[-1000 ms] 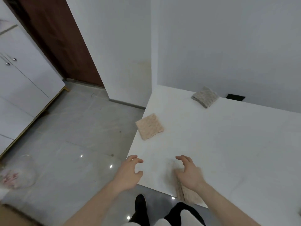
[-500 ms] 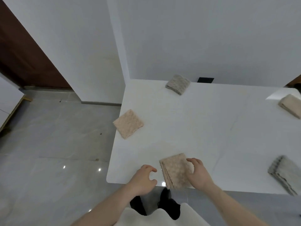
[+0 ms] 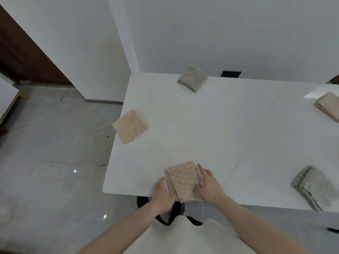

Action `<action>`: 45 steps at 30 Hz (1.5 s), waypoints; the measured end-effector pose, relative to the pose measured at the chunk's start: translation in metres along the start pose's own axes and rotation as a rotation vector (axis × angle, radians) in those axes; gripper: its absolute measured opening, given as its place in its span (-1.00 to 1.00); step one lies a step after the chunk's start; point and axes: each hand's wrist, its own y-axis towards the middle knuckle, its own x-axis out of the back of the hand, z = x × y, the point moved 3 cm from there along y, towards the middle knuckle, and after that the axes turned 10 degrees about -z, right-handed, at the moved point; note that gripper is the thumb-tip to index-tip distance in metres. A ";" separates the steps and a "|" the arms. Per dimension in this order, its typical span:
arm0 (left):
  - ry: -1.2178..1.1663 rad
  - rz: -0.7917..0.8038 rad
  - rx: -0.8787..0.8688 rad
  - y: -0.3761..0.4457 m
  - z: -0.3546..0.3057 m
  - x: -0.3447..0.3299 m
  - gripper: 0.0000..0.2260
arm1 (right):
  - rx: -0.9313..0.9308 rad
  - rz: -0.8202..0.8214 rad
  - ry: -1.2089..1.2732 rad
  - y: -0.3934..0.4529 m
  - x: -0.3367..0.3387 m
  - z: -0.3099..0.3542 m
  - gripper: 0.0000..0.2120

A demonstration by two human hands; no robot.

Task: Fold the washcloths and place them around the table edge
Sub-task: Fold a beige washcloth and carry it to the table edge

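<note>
A folded beige washcloth lies at the near edge of the white table. My left hand touches its left side with fairly straight fingers. My right hand presses on its right side, fingers spread over the cloth. Other folded washcloths lie around the table: a beige one on the left edge, a grey one at the far edge, a beige one at the far right, and a grey one at the near right edge.
White walls stand behind and to the left of the table. A dark socket plate sits at the wall behind it. Glossy grey floor tiles spread to the left, with a brown door beyond.
The view has swung right and shows more of the table. My left hand has come in from the table corner to the cloth's left side. My right hand stays on the cloth.
</note>
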 end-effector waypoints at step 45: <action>0.522 -0.337 -0.359 0.027 0.007 0.009 -0.71 | 0.060 -0.121 0.054 -0.044 -0.062 -0.030 -0.39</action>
